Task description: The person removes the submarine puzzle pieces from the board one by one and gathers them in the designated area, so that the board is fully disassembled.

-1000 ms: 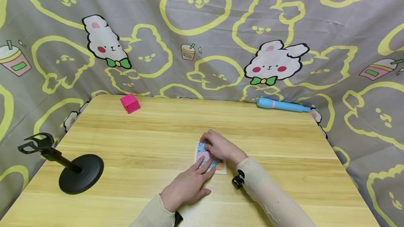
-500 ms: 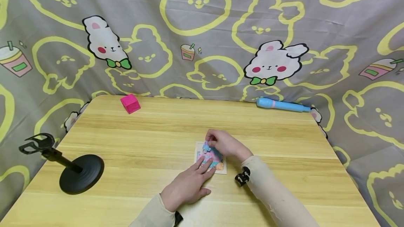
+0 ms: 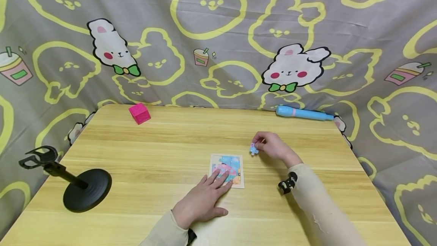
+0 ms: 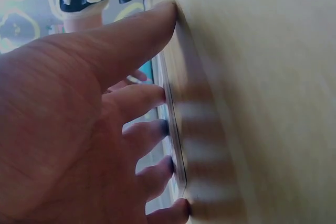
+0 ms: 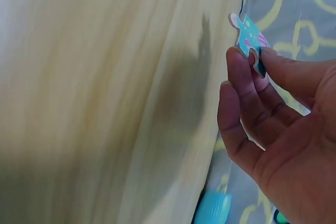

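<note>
A small jigsaw puzzle (image 3: 227, 160) in a pale frame lies on the wooden table, printed in blue, pink and orange. Its upper left corner shows the bare pale backing. My left hand (image 3: 201, 201) rests with spread, straight fingers on the lower part of the puzzle, covering some of it. To the right of the puzzle, my right hand (image 3: 273, 147) pinches a blue puzzle piece (image 3: 253, 149) between thumb and fingers. In the right wrist view the puzzle piece (image 5: 249, 38) shows pink marks and a knobbed edge, held up off the table.
A black stand (image 3: 87, 185) with a clip on top stands at the left. A pink cube (image 3: 140, 113) sits at the back left, and a blue toy microphone (image 3: 304, 113) lies at the back right. Patterned grey cloth (image 3: 153, 29) hangs behind the table.
My right hand has lifted the blue piece out of the puzzle's upper left and carried it right, past the frame. My left hand has stayed on the puzzle.
</note>
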Motion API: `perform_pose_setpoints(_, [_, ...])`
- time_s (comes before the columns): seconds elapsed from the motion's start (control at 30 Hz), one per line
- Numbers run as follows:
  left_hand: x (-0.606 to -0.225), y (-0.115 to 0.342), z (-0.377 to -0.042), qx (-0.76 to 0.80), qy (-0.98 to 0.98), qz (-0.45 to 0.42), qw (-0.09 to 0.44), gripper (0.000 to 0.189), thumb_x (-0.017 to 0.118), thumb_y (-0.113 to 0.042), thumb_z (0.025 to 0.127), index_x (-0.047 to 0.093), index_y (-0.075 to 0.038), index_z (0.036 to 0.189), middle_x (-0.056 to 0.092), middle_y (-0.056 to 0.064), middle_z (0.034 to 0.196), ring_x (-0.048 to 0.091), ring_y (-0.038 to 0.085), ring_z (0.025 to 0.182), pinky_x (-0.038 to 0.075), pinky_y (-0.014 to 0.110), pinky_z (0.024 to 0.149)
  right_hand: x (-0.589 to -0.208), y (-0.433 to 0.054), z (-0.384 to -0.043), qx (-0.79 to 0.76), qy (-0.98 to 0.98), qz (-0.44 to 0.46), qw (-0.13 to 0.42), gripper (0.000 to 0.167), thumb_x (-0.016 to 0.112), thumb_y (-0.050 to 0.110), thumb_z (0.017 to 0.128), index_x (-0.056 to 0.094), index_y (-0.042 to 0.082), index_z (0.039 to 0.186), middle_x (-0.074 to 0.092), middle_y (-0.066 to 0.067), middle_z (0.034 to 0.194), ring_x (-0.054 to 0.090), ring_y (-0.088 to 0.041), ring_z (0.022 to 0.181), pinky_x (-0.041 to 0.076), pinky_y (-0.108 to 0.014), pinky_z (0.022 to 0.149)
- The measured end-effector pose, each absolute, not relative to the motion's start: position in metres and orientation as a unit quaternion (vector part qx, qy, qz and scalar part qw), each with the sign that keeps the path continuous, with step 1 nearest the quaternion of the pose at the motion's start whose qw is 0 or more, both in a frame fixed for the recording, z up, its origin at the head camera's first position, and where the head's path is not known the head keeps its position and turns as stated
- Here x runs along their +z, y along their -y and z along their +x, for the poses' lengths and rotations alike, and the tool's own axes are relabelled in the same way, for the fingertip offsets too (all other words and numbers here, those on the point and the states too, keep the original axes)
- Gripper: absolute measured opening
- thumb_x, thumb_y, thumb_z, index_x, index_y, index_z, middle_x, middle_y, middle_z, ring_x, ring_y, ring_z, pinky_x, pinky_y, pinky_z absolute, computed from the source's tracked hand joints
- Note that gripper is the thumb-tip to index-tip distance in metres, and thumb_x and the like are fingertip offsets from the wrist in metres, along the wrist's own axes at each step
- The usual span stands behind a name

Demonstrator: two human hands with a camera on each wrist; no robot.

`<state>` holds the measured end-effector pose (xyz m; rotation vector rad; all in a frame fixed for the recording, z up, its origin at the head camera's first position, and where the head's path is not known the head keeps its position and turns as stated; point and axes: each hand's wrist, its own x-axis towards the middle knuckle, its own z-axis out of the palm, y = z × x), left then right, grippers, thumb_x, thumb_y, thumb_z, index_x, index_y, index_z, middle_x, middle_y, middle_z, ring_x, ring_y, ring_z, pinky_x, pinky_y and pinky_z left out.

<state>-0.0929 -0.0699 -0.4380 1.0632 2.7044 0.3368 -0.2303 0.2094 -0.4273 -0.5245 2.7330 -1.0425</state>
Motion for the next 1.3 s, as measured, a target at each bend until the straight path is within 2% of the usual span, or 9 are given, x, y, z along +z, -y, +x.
perform_pose_setpoints(0.2, [-0.439, 0.070, -0.093, 0.122, -0.918, 0.359, 0.114, 0.079, 0.070, -0.047, 0.087, 0.039, -0.016, 0.152, 0.024, 0.008, 0.160, 0.017, 0.030, 0.147, 0.028, 0.054, 0.111, -0.427, -0.229, -0.242, -0.325, -0.928, -0.156, 0.089, 0.009, 0.059, -0.001, 0.095, 0.067, 0.005, 0.093, 0.060, -0.006, 0.085, 0.054, -0.021, 0.076, 0.048, -0.034, 0.067])
perform_pose_setpoints(0.5, [-0.438, 0.070, -0.093, 0.120, -0.919, 0.358, 0.115, 0.078, 0.070, -0.047, 0.087, 0.040, -0.015, 0.152, 0.023, 0.008, 0.160, 0.016, 0.030, 0.147, 0.028, 0.053, 0.111, -0.434, -0.231, -0.264, -0.294, -0.939, -0.147, 0.104, 0.011, 0.056, -0.001, 0.096, 0.066, 0.003, 0.092, 0.061, -0.006, 0.080, 0.055, -0.019, 0.073, 0.047, -0.033, 0.068])
perform_pose_setpoints(0.87, [-0.436, 0.069, -0.092, 0.113, -0.920, 0.354, 0.122, 0.079, 0.070, -0.048, 0.087, 0.039, -0.016, 0.152, 0.021, 0.007, 0.161, 0.015, 0.029, 0.147, 0.027, 0.052, 0.112, -0.439, -0.238, -0.281, -0.293, -0.939, -0.142, 0.109, 0.012, 0.055, -0.002, 0.096, 0.066, 0.000, 0.097, 0.061, -0.009, 0.087, 0.053, -0.023, 0.080, 0.046, -0.037, 0.075])
perform_pose_setpoints(1.1, [-0.437, 0.069, -0.092, 0.117, -0.919, 0.354, 0.124, 0.079, 0.070, -0.048, 0.087, 0.040, -0.016, 0.152, 0.022, 0.007, 0.161, 0.014, 0.029, 0.147, 0.026, 0.051, 0.113, -0.438, -0.240, -0.279, -0.288, -0.944, -0.129, 0.095, 0.010, 0.056, 0.003, 0.097, 0.064, -0.001, 0.101, 0.060, -0.012, 0.093, 0.055, -0.027, 0.086, 0.046, -0.041, 0.078])
perform_pose_setpoints(1.3, [-0.439, 0.069, -0.094, 0.119, -0.921, 0.348, 0.129, 0.078, 0.068, -0.048, 0.088, 0.038, -0.016, 0.153, 0.020, 0.006, 0.161, 0.012, 0.028, 0.148, 0.025, 0.051, 0.113, -0.434, -0.225, -0.260, -0.300, -0.940, -0.150, 0.065, 0.014, 0.058, 0.006, 0.097, 0.065, -0.003, 0.105, 0.058, -0.015, 0.101, 0.058, -0.029, 0.091, 0.051, -0.043, 0.079])
